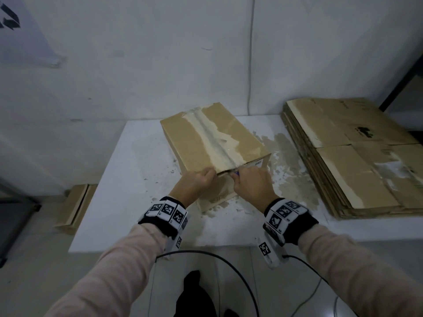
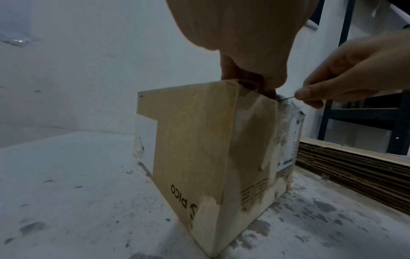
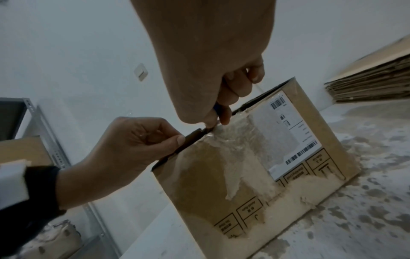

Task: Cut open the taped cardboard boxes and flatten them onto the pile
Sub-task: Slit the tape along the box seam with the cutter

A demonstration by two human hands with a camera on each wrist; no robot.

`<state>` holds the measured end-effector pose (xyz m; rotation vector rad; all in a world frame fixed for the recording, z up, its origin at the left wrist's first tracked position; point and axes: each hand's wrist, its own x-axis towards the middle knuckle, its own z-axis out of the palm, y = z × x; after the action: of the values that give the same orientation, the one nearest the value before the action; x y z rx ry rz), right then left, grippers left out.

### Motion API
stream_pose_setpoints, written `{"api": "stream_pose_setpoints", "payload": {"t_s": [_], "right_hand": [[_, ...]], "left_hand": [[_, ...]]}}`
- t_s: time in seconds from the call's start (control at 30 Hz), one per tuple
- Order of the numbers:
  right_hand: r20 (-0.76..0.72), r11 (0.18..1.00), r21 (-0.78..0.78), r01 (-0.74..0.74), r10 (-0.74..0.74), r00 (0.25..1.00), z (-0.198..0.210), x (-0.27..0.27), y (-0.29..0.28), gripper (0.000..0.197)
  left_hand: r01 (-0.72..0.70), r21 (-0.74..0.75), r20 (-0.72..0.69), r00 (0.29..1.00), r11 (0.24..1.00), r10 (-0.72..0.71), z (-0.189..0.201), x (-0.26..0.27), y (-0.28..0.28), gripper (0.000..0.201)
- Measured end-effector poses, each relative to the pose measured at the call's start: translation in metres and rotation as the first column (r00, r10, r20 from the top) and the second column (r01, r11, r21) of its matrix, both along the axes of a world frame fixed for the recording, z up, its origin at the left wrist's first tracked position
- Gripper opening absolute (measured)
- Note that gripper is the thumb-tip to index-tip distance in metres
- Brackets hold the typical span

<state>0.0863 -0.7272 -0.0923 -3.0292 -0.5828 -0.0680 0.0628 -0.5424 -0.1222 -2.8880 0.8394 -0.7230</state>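
At box (image 1: 212, 143) near edge, left hand (image 1: 196, 183) pinching flap, right hand (image 1: 250, 181) gripping blade (image 2: 286, 99).

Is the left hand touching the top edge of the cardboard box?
Touching. In the right wrist view the left hand pinches the near top edge of the cardboard box with curled fingers, no gap showing. The head view agrees.

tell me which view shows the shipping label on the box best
The right wrist view: the white shipping label on the box faces the camera, barcodes visible. The left wrist view catches it edge-on as a thin strip. The head view shows only a sliver beside the right hand.
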Motion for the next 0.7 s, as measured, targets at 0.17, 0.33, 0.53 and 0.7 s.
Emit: {"api": "stream_pose_setpoints", "payload": {"t_s": [0.17,0.33,0.53,0.7], "right_hand": [[-0.022,0.996,0.074,0.049,-0.048,0.999,0.001,0.010,0.009,0.036],[-0.042,0.966,0.164,0.200,-0.196,0.980,0.000,0.029,-0.039,0.044],[-0.078,0.802,0.538,0.259,-0.259,0.963,0.014,0.033,-0.082,0.045],[-0.303,0.727,0.431,0.535,-0.442,0.844,-0.023,0.046,-0.088,0.035]], "left_hand": [[0.010,-0.008,0.057,0.998,1.000,-0.009,0.003,0.000,0.000,0.046],[0.036,-0.051,0.128,0.991,0.998,-0.029,0.004,-0.004,-0.002,0.031],[0.062,-0.029,0.135,0.989,0.998,-0.058,0.002,-0.003,0.010,0.025],[0.020,-0.160,0.050,0.999,0.987,-0.013,-0.007,-0.011,0.043,0.022]]}}
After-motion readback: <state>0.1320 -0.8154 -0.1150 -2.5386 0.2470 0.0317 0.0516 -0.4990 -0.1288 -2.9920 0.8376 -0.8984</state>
